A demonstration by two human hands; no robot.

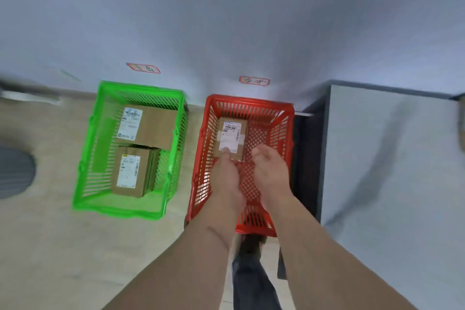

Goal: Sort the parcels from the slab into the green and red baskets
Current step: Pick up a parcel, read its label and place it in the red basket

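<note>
The red basket (pixel 281 133) stands on the floor by the wall and holds one small brown parcel (pixel 231 133) with a white label. My left hand (pixel 226 178) reaches into this basket; its thumb lies on the parcel's near edge, and the fingers below are hidden. My right hand (pixel 270 171) hovers beside the parcel with loosely curved fingers, holding nothing. The green basket (pixel 100 148) to the left holds two labelled cardboard parcels, a flat one (pixel 151 123) at the back and a boxier one (pixel 133 173) in front.
The grey slab (pixel 390 158) rises right of the red basket, with a brown object (pixel 461 123) at its far edge. Red-framed paper labels (pixel 143 68) (pixel 254 81) are stuck to the wall above each basket. A grey round object (pixel 15 171) lies at the left. My leg (pixel 251 272) is below.
</note>
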